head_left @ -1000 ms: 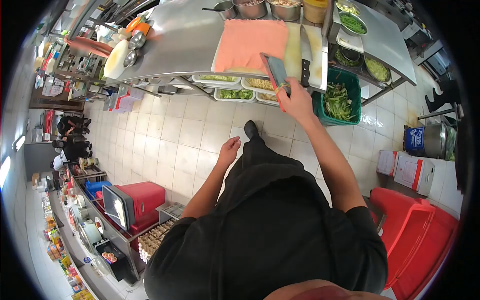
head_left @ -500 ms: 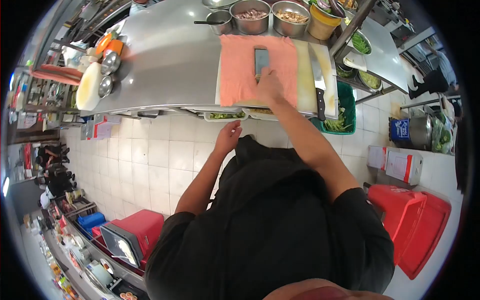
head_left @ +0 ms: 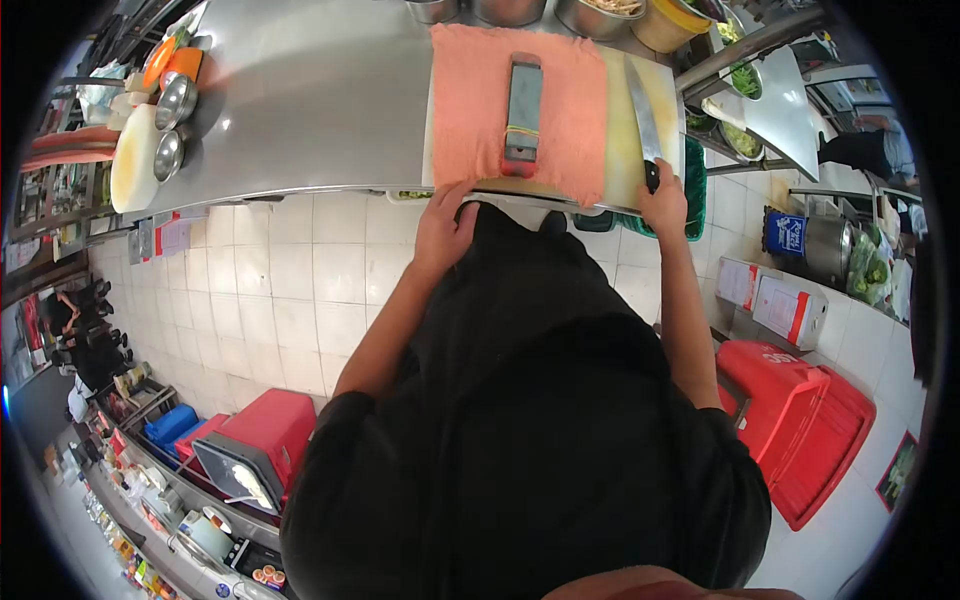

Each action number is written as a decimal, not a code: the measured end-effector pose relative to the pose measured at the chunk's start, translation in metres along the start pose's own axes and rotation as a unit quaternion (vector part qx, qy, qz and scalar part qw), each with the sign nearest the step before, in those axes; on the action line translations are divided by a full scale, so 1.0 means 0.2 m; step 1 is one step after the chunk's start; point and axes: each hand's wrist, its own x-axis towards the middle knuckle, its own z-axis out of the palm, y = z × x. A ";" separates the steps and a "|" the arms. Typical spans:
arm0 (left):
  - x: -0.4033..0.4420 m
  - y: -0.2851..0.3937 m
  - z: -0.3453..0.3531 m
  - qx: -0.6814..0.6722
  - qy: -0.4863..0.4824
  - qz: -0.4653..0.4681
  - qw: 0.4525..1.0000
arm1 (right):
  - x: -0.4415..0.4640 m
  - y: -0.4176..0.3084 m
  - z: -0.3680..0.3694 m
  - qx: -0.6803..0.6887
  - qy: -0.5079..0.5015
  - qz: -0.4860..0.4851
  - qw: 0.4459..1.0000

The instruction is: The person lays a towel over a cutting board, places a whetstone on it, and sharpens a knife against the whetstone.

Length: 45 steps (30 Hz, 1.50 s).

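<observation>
A grey sharpening stone (head_left: 525, 100) in a holder, with a yellow band round its near end, lies lengthwise on a pink cloth (head_left: 465, 110). The cloth covers much of a yellowish cutting board (head_left: 618, 110). On the board's right side lies a knife (head_left: 641, 105), blade pointing away. My right hand (head_left: 664, 203) has its fingers closed round the knife's black handle. At the counter's front edge, my left hand (head_left: 444, 228) touches the near left corner of the cloth, fingers apart and holding nothing.
Metal pots (head_left: 510, 10) and a yellow tub (head_left: 662, 25) stand behind the board. Metal bowls (head_left: 170, 155) and a white round board (head_left: 135, 160) are at the counter's left. Below right is a green basket (head_left: 694, 190). Red bins (head_left: 770, 400) stand behind on the right.
My right hand has let go of the stone, now lying on the cloth, and moved right to the knife handle. My left hand has come up to the cloth's edge.
</observation>
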 end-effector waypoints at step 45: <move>0.61 -0.15 0.31 -0.044 -0.095 -0.069 0.992 | 0.32 -0.62 0.55 0.488 -0.278 -0.138 0.816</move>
